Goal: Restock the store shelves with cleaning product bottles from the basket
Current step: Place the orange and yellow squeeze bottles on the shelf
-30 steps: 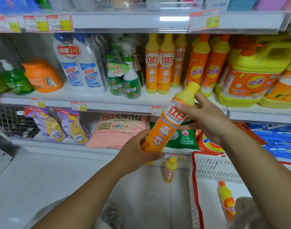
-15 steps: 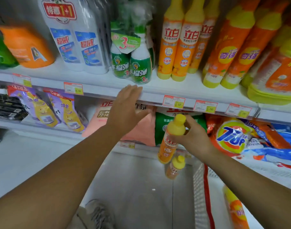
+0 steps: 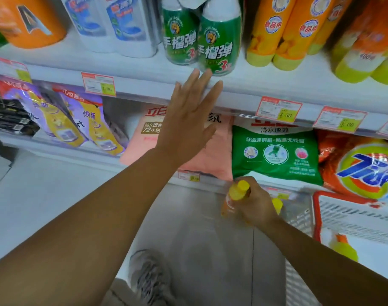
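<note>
Gripping slim orange plastic bottle with round yellow cap, right hand curled round its neck, down low over floor, just left of red-rimmed white plastic basket. Bottle mostly hidden by fingers, only cap and bit of orange shoulder showing, kinda blurry. Left hand flat, fingers straight and spread, holding nothing, tips at front edge of white shelf, right below two green-labelled bottles. Left arm stretched long. Orange bottles with yellow bases standing further right on shelf.
</note>
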Tool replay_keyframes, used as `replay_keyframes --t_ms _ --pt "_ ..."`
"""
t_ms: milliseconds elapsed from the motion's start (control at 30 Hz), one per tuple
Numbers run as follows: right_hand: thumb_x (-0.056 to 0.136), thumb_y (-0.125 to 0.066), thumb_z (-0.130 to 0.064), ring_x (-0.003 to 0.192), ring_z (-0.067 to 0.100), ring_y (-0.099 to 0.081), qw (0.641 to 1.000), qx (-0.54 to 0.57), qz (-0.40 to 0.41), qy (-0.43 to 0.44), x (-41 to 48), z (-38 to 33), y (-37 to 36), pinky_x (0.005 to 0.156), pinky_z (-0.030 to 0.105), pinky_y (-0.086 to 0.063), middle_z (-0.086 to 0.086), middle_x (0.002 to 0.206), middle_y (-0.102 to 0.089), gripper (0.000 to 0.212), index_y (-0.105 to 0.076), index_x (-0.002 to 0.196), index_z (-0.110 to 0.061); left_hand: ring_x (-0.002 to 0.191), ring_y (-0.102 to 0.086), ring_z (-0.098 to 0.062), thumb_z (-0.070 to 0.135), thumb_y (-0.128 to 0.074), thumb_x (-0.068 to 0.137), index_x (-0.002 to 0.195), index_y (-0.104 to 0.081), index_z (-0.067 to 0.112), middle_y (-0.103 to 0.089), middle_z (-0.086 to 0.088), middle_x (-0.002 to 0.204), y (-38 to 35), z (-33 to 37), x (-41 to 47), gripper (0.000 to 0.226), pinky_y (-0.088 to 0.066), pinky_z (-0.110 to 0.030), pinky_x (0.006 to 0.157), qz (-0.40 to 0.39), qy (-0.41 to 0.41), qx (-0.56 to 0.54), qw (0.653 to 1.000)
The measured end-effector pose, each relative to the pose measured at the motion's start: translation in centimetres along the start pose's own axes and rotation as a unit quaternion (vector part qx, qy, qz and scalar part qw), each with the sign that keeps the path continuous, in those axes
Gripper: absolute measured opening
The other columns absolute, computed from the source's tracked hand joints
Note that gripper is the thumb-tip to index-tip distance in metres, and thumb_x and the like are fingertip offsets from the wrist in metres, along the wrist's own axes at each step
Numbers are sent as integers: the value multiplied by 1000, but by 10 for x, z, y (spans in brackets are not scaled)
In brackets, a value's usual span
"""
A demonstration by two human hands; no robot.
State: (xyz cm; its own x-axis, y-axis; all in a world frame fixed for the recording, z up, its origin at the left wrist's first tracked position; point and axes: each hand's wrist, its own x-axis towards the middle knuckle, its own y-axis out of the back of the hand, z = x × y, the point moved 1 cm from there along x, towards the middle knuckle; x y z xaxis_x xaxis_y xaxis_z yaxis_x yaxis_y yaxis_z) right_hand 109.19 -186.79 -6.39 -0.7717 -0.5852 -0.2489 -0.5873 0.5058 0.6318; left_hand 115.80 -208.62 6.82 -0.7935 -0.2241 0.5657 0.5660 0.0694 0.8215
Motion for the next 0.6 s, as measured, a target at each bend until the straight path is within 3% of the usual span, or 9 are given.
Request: replay_keyframes --t_ms 133,300,467,567,600 --pt "77 -77 -15 83 28 -66 999 -23 22 -9 -2 12 -14 72 32 -47 6 87 -71 34 -55 101 -26 149 -14 -36 34 -66 87 151 -35 11 -23 -17 160 -2 1 0 75 -10 -53 119 -1 1 0 1000" --pt "76 -74 -7 81 25 -64 999 -17 29 -9 -1 16 -16 73 36 -50 -1 84 -65 43 -45 94 -34 150 -13 -37 34 -66 87 151 -34 11 -22 -18 161 -1 4 1 76 -8 -54 119 -3 8 -2 1000" --pt "82 -74 -19 87 19 -58 991 -60 -94 -79 2 13 1 67 24 -43 -1 97 -59 44 -46 116 -27 150 -10 -35 30 -68 85 151 -33 12 -18 -16 162 1 7 0 78 -12 -55 119 -23 22 -2 999" --pt "87 -68 -10 104 31 -62 990 -60 -113 -53 0 11 7 71 18 -45 10 108 -64 38 -53 121 -9 150 -11 -34 30 -69 85 151 -32 14 -19 -15 162 6 11 2 77 -13 -54 119 -27 35 -5 999" --pt "84 -70 -9 105 30 -63 991 -71 -110 -39 -1 12 10 72 15 -45 7 105 -65 36 -54 116 -10 150 -12 -34 30 -69 85 151 -33 14 -21 -15 162 7 12 2 77 -15 -54 119 -27 40 -4 999"
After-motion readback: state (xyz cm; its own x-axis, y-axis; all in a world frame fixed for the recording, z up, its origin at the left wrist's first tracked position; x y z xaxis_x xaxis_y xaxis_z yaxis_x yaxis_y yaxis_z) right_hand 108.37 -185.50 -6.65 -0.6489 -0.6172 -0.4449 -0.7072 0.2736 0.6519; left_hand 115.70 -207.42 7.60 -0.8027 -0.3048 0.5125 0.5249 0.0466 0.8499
